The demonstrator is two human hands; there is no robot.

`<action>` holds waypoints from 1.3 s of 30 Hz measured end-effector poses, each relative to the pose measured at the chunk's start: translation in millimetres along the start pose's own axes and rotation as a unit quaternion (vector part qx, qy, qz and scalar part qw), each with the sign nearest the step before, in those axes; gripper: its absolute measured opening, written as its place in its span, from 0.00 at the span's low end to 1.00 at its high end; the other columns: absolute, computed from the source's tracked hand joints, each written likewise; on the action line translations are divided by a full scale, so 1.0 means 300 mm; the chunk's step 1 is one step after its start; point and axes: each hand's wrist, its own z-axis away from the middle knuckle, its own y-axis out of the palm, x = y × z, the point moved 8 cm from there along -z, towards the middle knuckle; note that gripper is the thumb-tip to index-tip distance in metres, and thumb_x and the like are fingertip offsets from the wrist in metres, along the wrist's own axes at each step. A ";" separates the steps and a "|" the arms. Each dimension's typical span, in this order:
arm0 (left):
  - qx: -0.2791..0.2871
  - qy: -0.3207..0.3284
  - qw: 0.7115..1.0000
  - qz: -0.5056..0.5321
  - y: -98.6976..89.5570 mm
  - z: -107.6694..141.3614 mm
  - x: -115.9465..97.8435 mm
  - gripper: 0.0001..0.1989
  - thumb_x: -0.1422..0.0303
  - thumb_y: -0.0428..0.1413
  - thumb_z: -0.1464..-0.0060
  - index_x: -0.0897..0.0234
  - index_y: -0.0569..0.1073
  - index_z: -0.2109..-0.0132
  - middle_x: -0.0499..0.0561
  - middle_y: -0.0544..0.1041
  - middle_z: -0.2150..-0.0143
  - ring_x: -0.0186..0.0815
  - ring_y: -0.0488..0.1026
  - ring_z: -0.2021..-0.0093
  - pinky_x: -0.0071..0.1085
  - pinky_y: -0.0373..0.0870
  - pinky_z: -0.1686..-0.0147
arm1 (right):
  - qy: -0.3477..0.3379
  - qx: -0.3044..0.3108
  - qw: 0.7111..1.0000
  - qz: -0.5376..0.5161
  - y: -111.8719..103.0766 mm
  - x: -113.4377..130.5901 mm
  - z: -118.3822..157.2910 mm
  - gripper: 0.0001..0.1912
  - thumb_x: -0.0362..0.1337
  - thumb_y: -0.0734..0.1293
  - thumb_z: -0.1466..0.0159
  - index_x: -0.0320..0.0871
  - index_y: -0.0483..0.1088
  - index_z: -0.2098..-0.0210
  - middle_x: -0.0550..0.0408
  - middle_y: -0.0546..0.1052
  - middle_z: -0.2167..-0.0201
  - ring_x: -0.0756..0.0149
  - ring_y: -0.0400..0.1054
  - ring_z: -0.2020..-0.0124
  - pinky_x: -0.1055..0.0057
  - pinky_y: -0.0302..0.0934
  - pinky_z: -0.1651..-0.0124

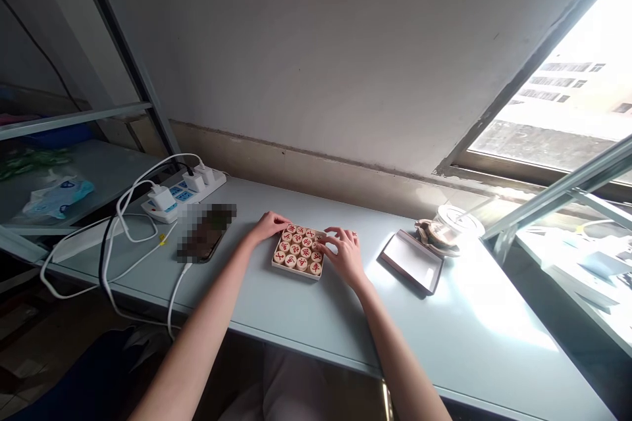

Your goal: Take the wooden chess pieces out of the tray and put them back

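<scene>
A shallow open box [297, 272] sits on the table in front of me, filled with rows of round, light Chinese chess pieces [301, 264] marked with red characters. My left hand [269, 226] is at the box's back left corner, its fingers closed against the edge. At the right side, the bent thumb and fingers of my right hand [345, 253] close around a chess piece [317, 245] in the box; my fingers partly cover it. Another loose piece [354, 237] shows just beyond my right knuckles.
The box lid [413, 263] lies to the right, inner side up. Behind it stands a clear plastic cup [451, 222] beside a brown-and-white bundle. On the left are a phone [210, 233], a power strip [185, 194] and looping white cables [121, 210]. A wall borders the back.
</scene>
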 end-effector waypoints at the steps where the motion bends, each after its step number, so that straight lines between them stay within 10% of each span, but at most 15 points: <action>1: 0.002 -0.002 1.000 0.002 0.000 -0.001 -0.002 0.18 0.59 0.55 0.51 0.67 0.81 0.61 0.56 0.82 0.59 0.42 0.77 0.58 0.30 0.69 0.61 | 0.006 0.003 1.000 -0.015 -0.002 -0.003 0.002 0.13 0.48 0.61 0.34 0.53 0.76 0.63 0.54 0.72 0.49 0.56 0.62 0.50 0.55 0.53 0.48; 10: 0.010 -0.016 1.000 0.004 -0.002 0.000 -0.008 0.19 0.59 0.56 0.53 0.68 0.81 0.60 0.57 0.82 0.59 0.44 0.77 0.58 0.31 0.69 0.61 | 0.107 -0.031 0.964 -0.243 -0.018 -0.115 -0.002 0.15 0.52 0.65 0.41 0.46 0.68 0.65 0.55 0.77 0.63 0.65 0.66 0.66 0.67 0.60 0.61; 17: 0.012 -0.024 1.000 0.007 -0.004 -0.002 0.001 0.19 0.59 0.57 0.54 0.67 0.81 0.60 0.56 0.82 0.60 0.44 0.77 0.58 0.33 0.70 0.61 | 0.196 -0.051 0.974 -0.097 -0.048 -0.242 0.031 0.13 0.50 0.62 0.39 0.46 0.66 0.66 0.53 0.74 0.66 0.63 0.65 0.69 0.68 0.55 0.67; 26: 0.008 -0.027 0.999 0.022 -0.003 0.005 -0.002 0.20 0.58 0.57 0.54 0.70 0.80 0.60 0.58 0.81 0.58 0.46 0.76 0.57 0.35 0.70 0.58 | -0.027 0.053 0.998 -0.024 -0.035 0.004 0.021 0.14 0.53 0.63 0.36 0.58 0.76 0.57 0.53 0.70 0.53 0.58 0.62 0.52 0.59 0.54 0.48; 33: -0.005 -0.023 1.000 -0.017 -0.006 0.018 -0.038 0.21 0.57 0.55 0.52 0.69 0.80 0.59 0.59 0.81 0.57 0.47 0.76 0.55 0.37 0.69 0.55 | -0.004 0.083 0.989 -0.124 -0.031 0.020 0.023 0.11 0.49 0.67 0.39 0.51 0.76 0.66 0.54 0.73 0.55 0.58 0.63 0.53 0.58 0.54 0.48; 36: -0.132 0.008 0.986 -0.104 -0.082 0.128 -0.092 0.22 0.57 0.49 0.45 0.67 0.77 0.53 0.59 0.79 0.54 0.45 0.75 0.56 0.38 0.69 0.54 | 0.035 0.108 0.967 -0.229 -0.044 -0.028 0.025 0.11 0.48 0.67 0.40 0.47 0.73 0.64 0.55 0.76 0.62 0.62 0.67 0.59 0.65 0.59 0.56; 39: -0.395 -0.014 0.895 -0.209 -0.227 0.389 -0.111 0.24 0.55 0.46 0.42 0.64 0.70 0.45 0.57 0.76 0.52 0.46 0.71 0.52 0.43 0.63 0.46 | 0.086 0.124 0.952 -0.267 -0.055 -0.112 0.041 0.12 0.47 0.67 0.41 0.46 0.70 0.62 0.55 0.76 0.65 0.64 0.69 0.64 0.70 0.60 0.64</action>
